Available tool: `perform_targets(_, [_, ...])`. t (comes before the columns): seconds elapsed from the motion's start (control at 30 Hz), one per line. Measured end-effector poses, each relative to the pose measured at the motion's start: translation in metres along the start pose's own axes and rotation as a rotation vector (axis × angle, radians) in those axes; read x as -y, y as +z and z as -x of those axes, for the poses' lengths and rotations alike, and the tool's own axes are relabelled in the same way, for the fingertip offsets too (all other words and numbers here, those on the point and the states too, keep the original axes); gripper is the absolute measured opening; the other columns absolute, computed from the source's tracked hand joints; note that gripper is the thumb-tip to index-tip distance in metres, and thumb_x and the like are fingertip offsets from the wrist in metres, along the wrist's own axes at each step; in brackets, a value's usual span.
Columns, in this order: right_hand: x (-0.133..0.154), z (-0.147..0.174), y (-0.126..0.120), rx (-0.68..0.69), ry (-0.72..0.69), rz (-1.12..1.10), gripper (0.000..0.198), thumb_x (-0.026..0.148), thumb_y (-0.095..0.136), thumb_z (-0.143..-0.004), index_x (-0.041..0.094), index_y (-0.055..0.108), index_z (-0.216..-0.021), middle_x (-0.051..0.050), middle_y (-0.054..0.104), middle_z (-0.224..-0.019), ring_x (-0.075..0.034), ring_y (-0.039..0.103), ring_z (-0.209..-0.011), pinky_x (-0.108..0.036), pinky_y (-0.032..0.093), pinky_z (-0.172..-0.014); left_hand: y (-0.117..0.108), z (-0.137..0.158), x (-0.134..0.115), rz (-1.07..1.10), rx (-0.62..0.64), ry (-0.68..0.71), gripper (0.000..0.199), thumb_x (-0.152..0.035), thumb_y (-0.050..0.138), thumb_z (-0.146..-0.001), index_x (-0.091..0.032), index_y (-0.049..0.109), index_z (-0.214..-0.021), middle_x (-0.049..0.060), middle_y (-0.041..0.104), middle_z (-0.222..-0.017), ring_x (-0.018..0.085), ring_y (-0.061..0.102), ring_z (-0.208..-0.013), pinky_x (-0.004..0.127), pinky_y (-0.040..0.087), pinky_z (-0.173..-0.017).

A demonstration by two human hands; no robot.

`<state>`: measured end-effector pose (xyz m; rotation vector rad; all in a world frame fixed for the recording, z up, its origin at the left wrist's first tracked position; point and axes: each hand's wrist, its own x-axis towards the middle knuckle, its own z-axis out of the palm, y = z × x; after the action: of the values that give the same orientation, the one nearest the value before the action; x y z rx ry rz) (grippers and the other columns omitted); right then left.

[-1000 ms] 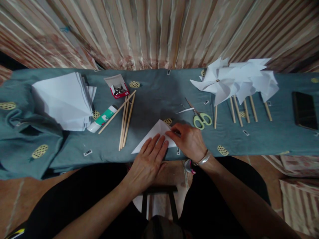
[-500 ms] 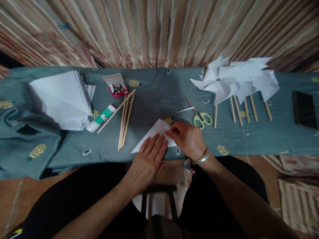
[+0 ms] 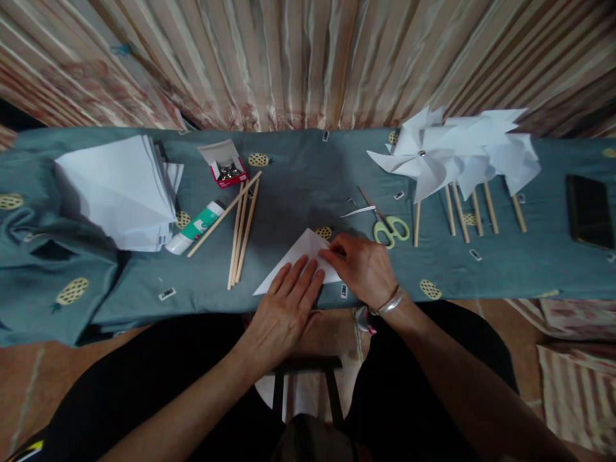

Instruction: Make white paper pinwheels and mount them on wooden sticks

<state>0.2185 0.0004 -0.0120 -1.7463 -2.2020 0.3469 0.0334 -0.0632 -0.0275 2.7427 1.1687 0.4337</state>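
Observation:
A white sheet of paper (image 3: 301, 250), folded into a triangle, lies at the near edge of the cloth-covered table (image 3: 308, 186). My left hand (image 3: 289, 295) rests flat on its lower part, fingers stretched out. At the paper's right side, my right hand (image 3: 360, 266) has its thumb and fingertips pinched at the edge. The fingers partly hide what they grip there. Just beyond my right hand lie scissors (image 3: 389, 231) with pale green handles, a thin white paper strip (image 3: 359, 212) by their blades.
Left of the paper are wooden sticks (image 3: 248, 231), a glue stick (image 3: 195, 228), a red box of metal pins (image 3: 228, 172) and a paper stack (image 3: 122, 192). Several white paper pinwheels (image 3: 428, 154) on sticks lie at the right, a dark phone (image 3: 590, 210) beyond them. Curtains (image 3: 308, 64) hang behind.

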Motion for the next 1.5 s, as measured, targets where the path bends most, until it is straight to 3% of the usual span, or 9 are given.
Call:
perform_targets(0.17, [0.003, 0.005, -0.003, -0.043, -0.111, 0.115, 0.024, 0.035, 0.056, -0.095, 0.017, 0.067, -0.083, -0.008, 0.07, -0.076, -0.024, 0.063, -0.077, -0.032, 0.042, -0.065, 0.004, 0.003, 0.001, 0.008, 0.029, -0.005, 0.059, -0.026, 0.056, -0.093, -0.005, 0.037, -0.145, 0.022, 0.044, -0.151, 0.035, 0.033, -0.145, 0.055, 0.038, -0.114])
perform_targets(0.3, [0.002, 0.016, -0.003, -0.067, -0.191, 0.065, 0.034, 0.038, 0.048, -0.098, 0.012, 0.064, -0.113, -0.015, 0.071, -0.102, -0.029, 0.061, -0.094, -0.039, 0.049, -0.082, 0.007, 0.004, 0.001, -0.009, 0.042, -0.005, 0.062, -0.026, 0.058, -0.092, -0.004, 0.035, -0.146, 0.023, 0.042, -0.152, 0.036, 0.032, -0.145, 0.055, 0.036, -0.115])
perform_targets(0.4, [-0.001, 0.03, 0.001, -0.084, -0.206, -0.025, 0.048, 0.042, 0.048, -0.098, 0.008, 0.054, -0.131, -0.018, 0.066, -0.124, -0.032, 0.058, -0.112, -0.044, 0.048, -0.096, 0.01, 0.004, 0.001, -0.041, 0.05, 0.0, 0.063, -0.027, 0.058, -0.092, -0.004, 0.036, -0.146, 0.023, 0.042, -0.152, 0.037, 0.034, -0.144, 0.054, 0.036, -0.115])
perform_targets(0.6, [-0.007, 0.047, 0.011, -0.093, -0.193, -0.08, 0.052, 0.041, 0.047, -0.098, 0.009, 0.048, -0.139, -0.02, 0.059, -0.137, -0.032, 0.051, -0.128, -0.048, 0.041, -0.106, 0.012, 0.006, -0.001, -0.074, 0.08, -0.008, 0.061, -0.022, 0.052, -0.093, -0.003, 0.034, -0.148, 0.023, 0.039, -0.154, 0.035, 0.028, -0.148, 0.052, 0.032, -0.117])
perform_targets(0.83, [-0.013, 0.049, 0.016, -0.116, -0.174, -0.152, 0.052, 0.042, 0.046, -0.098, 0.012, 0.046, -0.142, -0.018, 0.058, -0.139, -0.031, 0.052, -0.129, -0.049, 0.04, -0.107, 0.008, 0.01, 0.004, -0.078, 0.088, 0.003, 0.062, -0.016, 0.052, -0.09, -0.005, 0.035, -0.149, 0.021, 0.039, -0.155, 0.032, 0.028, -0.148, 0.051, 0.033, -0.117])
perform_targets(1.03, [-0.034, 0.058, 0.009, -0.147, -0.104, -0.179, 0.049, 0.039, 0.047, -0.098, 0.012, 0.05, -0.139, -0.019, 0.059, -0.137, -0.032, 0.051, -0.13, -0.051, 0.04, -0.108, -0.008, 0.045, 0.02, -0.126, 0.073, -0.043, 0.059, -0.017, 0.048, -0.094, -0.007, 0.033, -0.15, 0.022, 0.041, -0.153, 0.029, 0.032, -0.147, 0.05, 0.036, -0.116])
perform_targets(1.23, [-0.055, 0.067, 0.003, -0.186, -0.118, -0.21, 0.044, 0.034, 0.042, -0.1, 0.014, 0.052, -0.137, -0.017, 0.062, -0.134, -0.03, 0.053, -0.127, -0.051, 0.042, -0.109, -0.017, 0.079, 0.025, -0.202, 0.019, -0.067, 0.067, -0.021, 0.049, -0.095, -0.009, 0.022, -0.154, 0.024, 0.044, -0.15, 0.032, 0.04, -0.142, 0.052, 0.044, -0.11])
perform_targets(1.5, [-0.061, 0.068, -0.001, -0.189, -0.162, -0.263, 0.041, 0.027, 0.034, -0.101, 0.014, 0.056, -0.133, -0.017, 0.062, -0.132, -0.027, 0.054, -0.126, -0.049, 0.043, -0.109, -0.016, 0.088, 0.018, -0.194, -0.053, -0.129, 0.075, -0.021, 0.052, -0.095, -0.015, 0.011, -0.157, 0.024, 0.047, -0.148, 0.034, 0.042, -0.14, 0.053, 0.045, -0.108])
